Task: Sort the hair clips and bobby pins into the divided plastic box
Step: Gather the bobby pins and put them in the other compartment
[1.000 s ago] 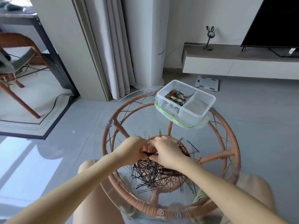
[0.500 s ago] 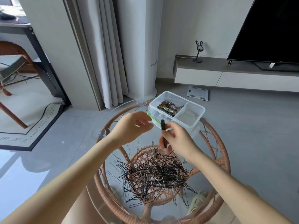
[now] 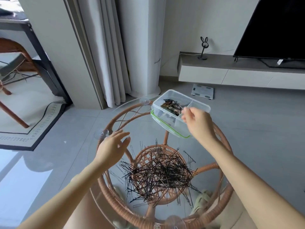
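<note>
So, round glass-topped rattan table [image 3: 115, 200], seen from above. Big messy heap of black bobby pins [image 3: 158, 176] spread across the near middle of the glass, a few strays off to the left and right edges of the pile. Clear divided plastic box [image 3: 203, 105] parked at the far right of the tabletop, sitting on its green-rimmed lid [image 3: 158, 120]. Brownish hair clips [image 3: 170, 105] bunched in the left compartment; right compartment mostly hidden behind the hand, so can't tell what's in there. Right hand [image 3: 198, 124] up over the box's near right side, fingers loosely curled, fingertips close together just above the divider, nothing visibly pinched between them. Left hand [image 3: 112, 146] hovering over the left part of the table, just beside the pile, fingers spread wide and empty. Grey floor tiles underneath, curtain [image 3: 105, 55] and TV [image 3: 277, 28] further back.
</note>
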